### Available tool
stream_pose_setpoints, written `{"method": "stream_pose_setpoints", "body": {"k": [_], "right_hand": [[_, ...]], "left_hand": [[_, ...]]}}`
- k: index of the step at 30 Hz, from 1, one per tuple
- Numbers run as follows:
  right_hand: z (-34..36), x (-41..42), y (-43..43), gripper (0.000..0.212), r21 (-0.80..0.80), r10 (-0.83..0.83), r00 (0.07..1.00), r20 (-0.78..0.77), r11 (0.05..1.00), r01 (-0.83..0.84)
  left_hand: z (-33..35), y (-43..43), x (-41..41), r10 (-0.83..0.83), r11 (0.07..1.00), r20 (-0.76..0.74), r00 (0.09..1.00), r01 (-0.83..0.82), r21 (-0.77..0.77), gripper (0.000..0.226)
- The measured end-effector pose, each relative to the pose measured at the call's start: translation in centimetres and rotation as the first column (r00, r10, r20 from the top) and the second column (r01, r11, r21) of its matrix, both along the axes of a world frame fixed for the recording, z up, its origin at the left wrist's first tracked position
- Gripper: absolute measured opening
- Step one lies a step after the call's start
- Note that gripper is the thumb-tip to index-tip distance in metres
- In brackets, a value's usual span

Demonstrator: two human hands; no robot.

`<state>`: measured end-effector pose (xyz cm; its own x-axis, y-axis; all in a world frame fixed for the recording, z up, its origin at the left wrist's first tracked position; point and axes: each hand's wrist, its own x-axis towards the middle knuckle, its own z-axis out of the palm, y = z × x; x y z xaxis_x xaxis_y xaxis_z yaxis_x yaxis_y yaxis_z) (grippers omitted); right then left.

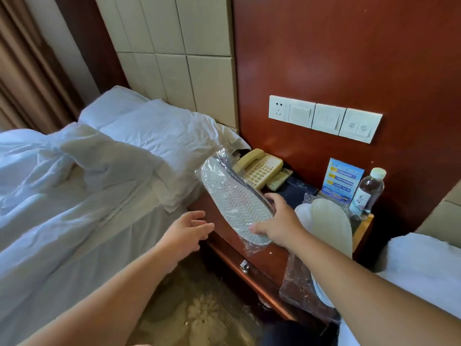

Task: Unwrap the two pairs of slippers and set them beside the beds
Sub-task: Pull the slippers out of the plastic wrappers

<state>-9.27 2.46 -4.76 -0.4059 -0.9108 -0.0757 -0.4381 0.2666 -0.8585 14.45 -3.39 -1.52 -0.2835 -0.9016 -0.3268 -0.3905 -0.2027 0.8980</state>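
Fingers (270,198) of my right hand (277,221) clamp one wrapped pair (233,198) above the bench (269,258), beside the phone (262,168). My left hand (187,231) hangs wide, empty. Second pair (329,221) lies on that bench, near the bottle (369,191).

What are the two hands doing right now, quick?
Left hand: open, empty, reaching toward the slippers.
Right hand: closed on the wrapped slippers, lifting them above the nightstand.

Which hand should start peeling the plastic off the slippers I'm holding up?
Probably the left hand: it is open, empty and beside the wrapped slippers, while the right hand has its grip on them.
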Motion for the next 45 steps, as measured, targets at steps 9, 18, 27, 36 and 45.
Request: {"method": "stream_pose_setpoints", "body": {"k": [9,18,27,36,45], "right_hand": [[8.0,5.9,5.9,0.052,-0.463,0.052,0.942,-0.332,0.861,-0.211],[15.0,7.3,10.7,0.064,-0.394,0.190,0.771,-0.608,0.771,-0.501],[22.2,5.1,11.6,0.064,-0.603,-0.127,0.801,-0.585,0.729,-0.325],[24.1,6.5,13.0,0.015,-0.670,-0.229,0.700,-0.676,0.588,-0.454],[25.6,6.0,12.9,0.013,-0.702,-0.099,0.872,-0.479,0.640,-0.313]], "left_hand": [[12.4,3.8,-1.9,-0.012,0.999,-0.399,0.917,-0.006,-0.044,0.095],[16.2,8.8,-0.4,-0.011,0.979,-0.406,0.914,-0.073,-0.193,0.031],[16.6,11.3,2.9,-0.397,0.914,-0.262,0.880,0.353,-0.198,0.031],[16.8,12.3,4.8,-0.478,0.878,-0.232,0.847,0.452,-0.158,0.030],[16.4,12.9,6.8,-0.511,0.858,-0.053,0.858,0.505,-0.097,0.046]]}}
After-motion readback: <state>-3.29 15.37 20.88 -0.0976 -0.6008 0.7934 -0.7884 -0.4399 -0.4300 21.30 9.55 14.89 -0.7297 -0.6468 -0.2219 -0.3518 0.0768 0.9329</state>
